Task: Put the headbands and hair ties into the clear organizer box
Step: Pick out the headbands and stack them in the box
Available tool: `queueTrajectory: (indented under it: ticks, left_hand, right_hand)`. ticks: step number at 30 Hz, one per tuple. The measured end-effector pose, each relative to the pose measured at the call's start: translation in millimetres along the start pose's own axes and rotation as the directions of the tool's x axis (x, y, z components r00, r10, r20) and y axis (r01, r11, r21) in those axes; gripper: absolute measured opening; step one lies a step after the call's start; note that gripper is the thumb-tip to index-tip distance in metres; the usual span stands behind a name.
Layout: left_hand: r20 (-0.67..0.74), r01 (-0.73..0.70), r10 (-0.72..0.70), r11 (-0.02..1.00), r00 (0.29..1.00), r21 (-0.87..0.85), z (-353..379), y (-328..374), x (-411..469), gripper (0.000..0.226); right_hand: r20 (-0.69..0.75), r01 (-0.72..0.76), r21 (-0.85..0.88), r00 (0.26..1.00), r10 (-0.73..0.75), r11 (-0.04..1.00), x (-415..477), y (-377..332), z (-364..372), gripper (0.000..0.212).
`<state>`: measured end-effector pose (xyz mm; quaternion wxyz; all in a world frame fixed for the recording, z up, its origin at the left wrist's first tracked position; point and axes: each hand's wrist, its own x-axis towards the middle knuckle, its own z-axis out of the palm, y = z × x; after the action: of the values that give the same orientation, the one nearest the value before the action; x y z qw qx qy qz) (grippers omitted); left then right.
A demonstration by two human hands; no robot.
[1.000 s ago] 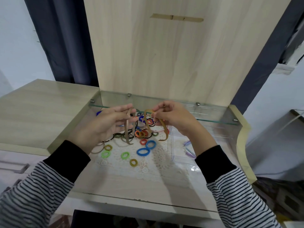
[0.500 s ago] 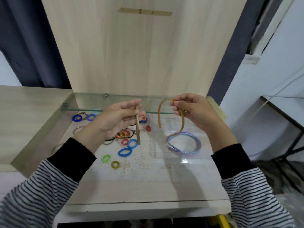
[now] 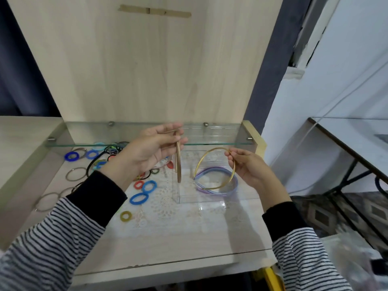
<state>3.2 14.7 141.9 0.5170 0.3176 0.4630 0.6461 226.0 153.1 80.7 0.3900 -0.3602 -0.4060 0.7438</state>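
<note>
My left hand (image 3: 149, 151) pinches a tan headband (image 3: 178, 164) that hangs edge-on just left of the clear organizer box (image 3: 201, 199). My right hand (image 3: 248, 166) grips a thin gold headband (image 3: 214, 168) by one side, holding it over the box. Purple headbands (image 3: 218, 191) lie curved inside the box. Several coloured hair ties (image 3: 137, 198) in blue, red, yellow and green lie loose on the lace mat to the left, with a denser pile (image 3: 109, 153) under the glass shelf.
A glass shelf (image 3: 220, 141) runs across the back of the wooden recess, just above the box. Metal rings (image 3: 75, 174) lie at the left. A tall wooden panel (image 3: 147, 59) rises behind. A dark-framed glass table (image 3: 357, 139) stands at the right.
The two headbands have come apart: my right hand carried the gold one rightward and lower over the box, while my left kept the tan one. The camera view shifted right.
</note>
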Motion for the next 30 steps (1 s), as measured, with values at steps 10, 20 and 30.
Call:
queueTrajectory:
  ticks: [10,20,30]
  left_hand:
    - [0.043,0.079,-0.079,0.997,0.996,0.008,18,-14,17,0.029]
    - [0.086,0.091,-0.096,0.994,0.992,0.067,36,-26,27,0.027]
    - [0.081,0.130,-0.134,0.990,0.988,0.055,47,-34,30,0.035]
  right_hand:
    - [-0.130,-0.004,-0.225,0.991,-0.026,0.974,5,22,-29,0.016]
    - [-0.244,-0.104,-0.835,0.950,-0.195,0.540,17,29,-39,0.014]
    - [-0.114,0.007,-0.908,0.958,-0.264,0.418,4,16,-16,0.013]
